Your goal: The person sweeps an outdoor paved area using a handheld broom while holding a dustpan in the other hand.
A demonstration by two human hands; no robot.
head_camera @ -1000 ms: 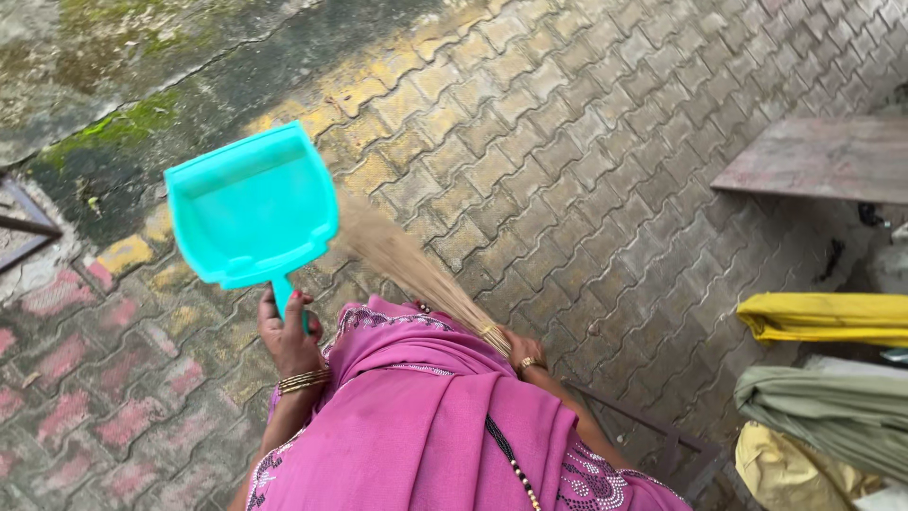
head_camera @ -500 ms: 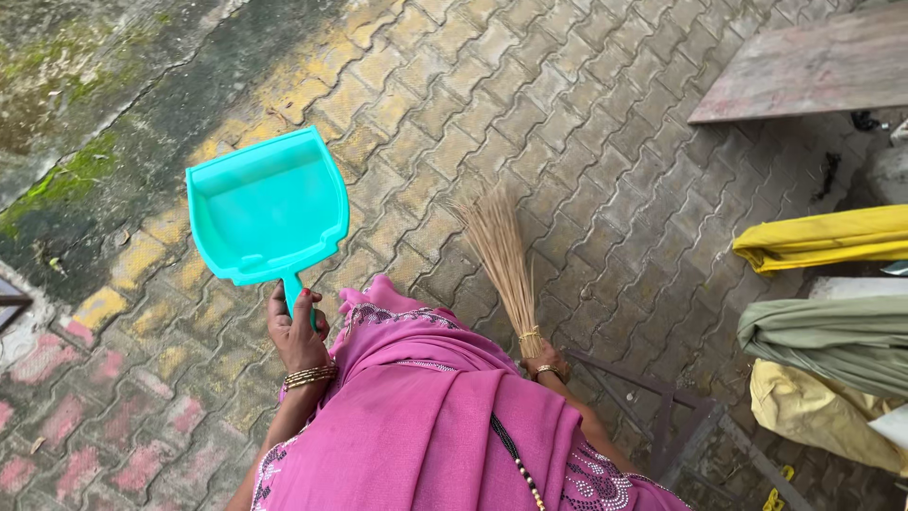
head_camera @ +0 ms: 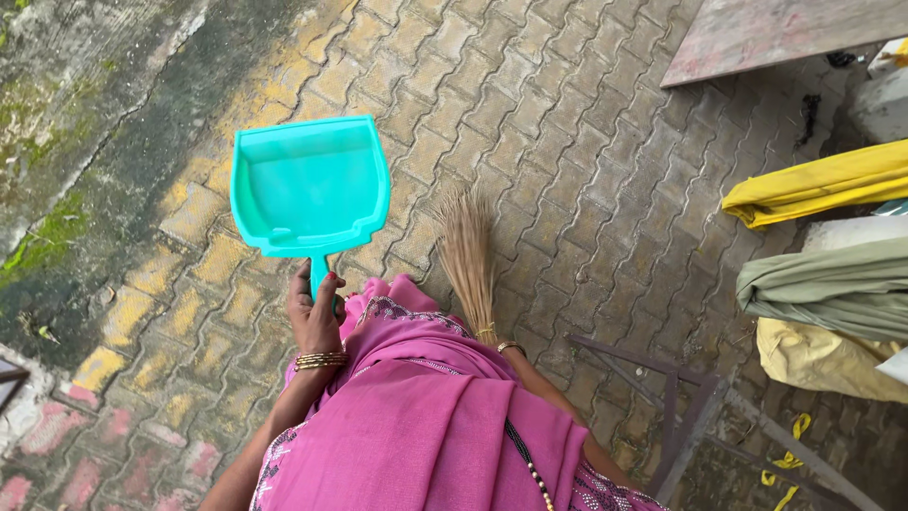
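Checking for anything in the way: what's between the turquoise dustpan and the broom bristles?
Head view: only bare paving bricks lie between the dustpan and the broom.

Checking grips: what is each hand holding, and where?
Left hand holds the dustpan by its handle; right hand, hidden by cloth, holds the broom near its base.

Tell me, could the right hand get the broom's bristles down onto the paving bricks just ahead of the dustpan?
Probably yes. The right hand holds the broom beside the dustpan, and the bricks ahead look bare.
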